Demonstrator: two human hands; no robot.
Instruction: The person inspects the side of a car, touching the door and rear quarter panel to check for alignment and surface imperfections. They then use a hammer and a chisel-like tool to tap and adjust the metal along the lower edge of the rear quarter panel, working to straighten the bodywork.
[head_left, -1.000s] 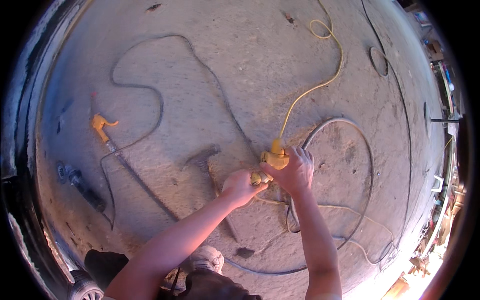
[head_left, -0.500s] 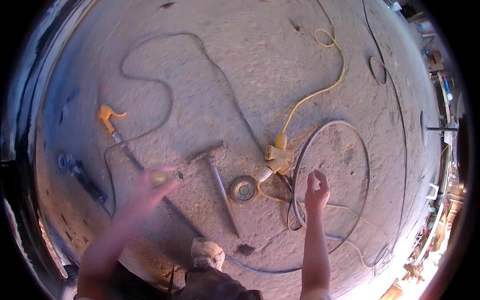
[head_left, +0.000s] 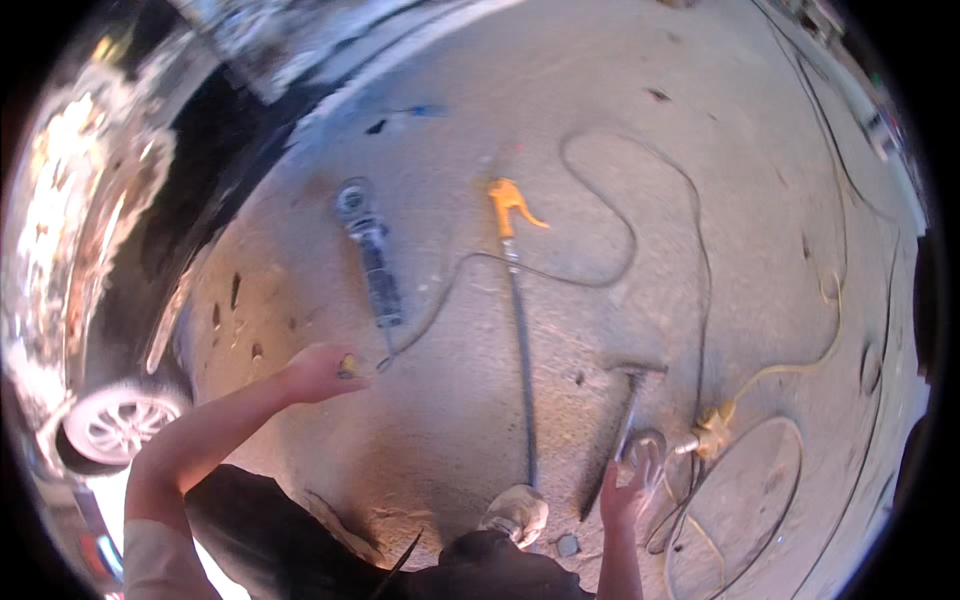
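My left hand (head_left: pixel 322 373) is closed around a small yellow thing with a dark end (head_left: pixel 347 366), mostly covered by the fingers; its kind cannot be made out. Just beyond it on the floor lies an angle grinder (head_left: pixel 374 265) with a dark body and a disc at its far end. My right hand (head_left: pixel 628 495) hangs open, fingers spread and slightly blurred. Behind its fingertips a round grinding disc (head_left: pixel 650 440) shows in part. Beside that hand a hammer (head_left: pixel 627 415) with a metal handle rests on the floor. Nothing shows in the right hand.
A yellow air blow gun (head_left: pixel 505 208) lies ahead on its dark hose (head_left: pixel 522 360). A yellow cord splitter (head_left: pixel 714 428) and a looped hose (head_left: pixel 800 450) are at the right. On the left stand a car wheel (head_left: pixel 125 422) and dark bodywork. My shoe (head_left: pixel 516 512) is beside the hose.
The view has swung left, bringing the car wheel into sight and shifting the floor things rightward. My right hand's fingers have spread from a pinch. My left hand still holds the yellow thing.
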